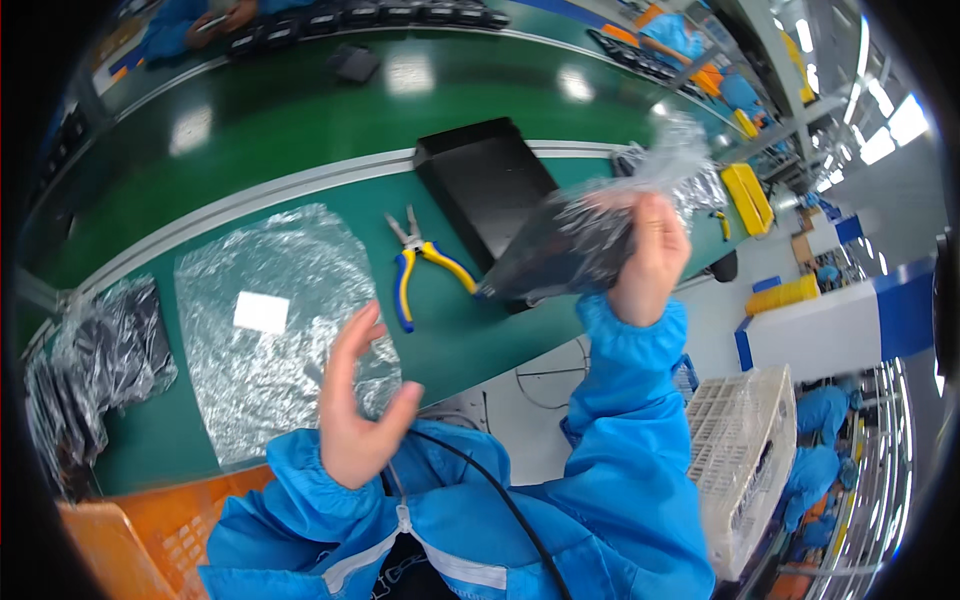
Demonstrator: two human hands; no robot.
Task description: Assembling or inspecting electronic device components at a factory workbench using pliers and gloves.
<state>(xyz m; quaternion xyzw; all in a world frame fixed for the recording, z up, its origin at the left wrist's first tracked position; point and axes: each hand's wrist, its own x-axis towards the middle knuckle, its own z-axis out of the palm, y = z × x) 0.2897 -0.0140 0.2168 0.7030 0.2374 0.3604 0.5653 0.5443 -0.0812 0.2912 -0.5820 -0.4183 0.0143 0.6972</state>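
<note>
My right hand (652, 255) grips the gathered end of a clear plastic bag with a dark item inside (575, 245). The bagged item is raised at the right, overlapping a black box (485, 180) on the green bench. My left hand (360, 400) holds nothing; its fingers and thumb are apart, over the near edge of the bench. Close to it lies a flat clear plastic bag (300, 375) with a white label (262, 312). Pliers (418, 255) with blue and yellow handles rest between the flat bag and the black box, jaws pointing away from me.
Several bagged dark items (120, 345) lie at the bench's left end. An orange crate (125, 545) is at the lower left, a white crate (740, 460) at the lower right. Beyond the bench runs a green conveyor (290, 110). A yellow bin (747, 198) stands right. Other people work farther off.
</note>
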